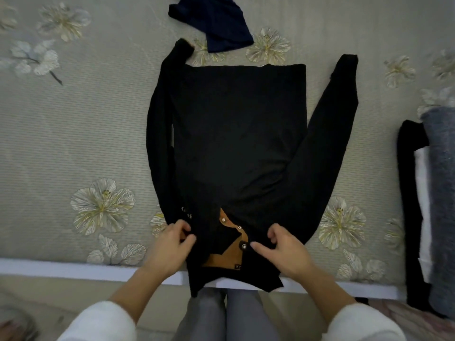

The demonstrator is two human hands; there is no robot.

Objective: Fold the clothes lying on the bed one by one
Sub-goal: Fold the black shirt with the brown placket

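A black long-sleeved top [240, 134] lies flat on the bed, collar toward me and hem away. Its sleeves run along both sides, the right one angled outward. The collar has a tan lining with metal snaps [230, 244] and hangs a little over the bed's near edge. My left hand [172, 244] pinches the fabric at the left shoulder. On the other side of the collar, my right hand [283, 249] pinches the fabric at the right shoulder. A dark navy garment [216, 20] lies crumpled beyond the top's hem.
The bed cover [73, 143] is grey-green with large pale flowers. A stack of folded clothes, grey [440, 193], white and black, sits at the right edge. The bed's white near edge [73, 269] runs across in front of my legs.
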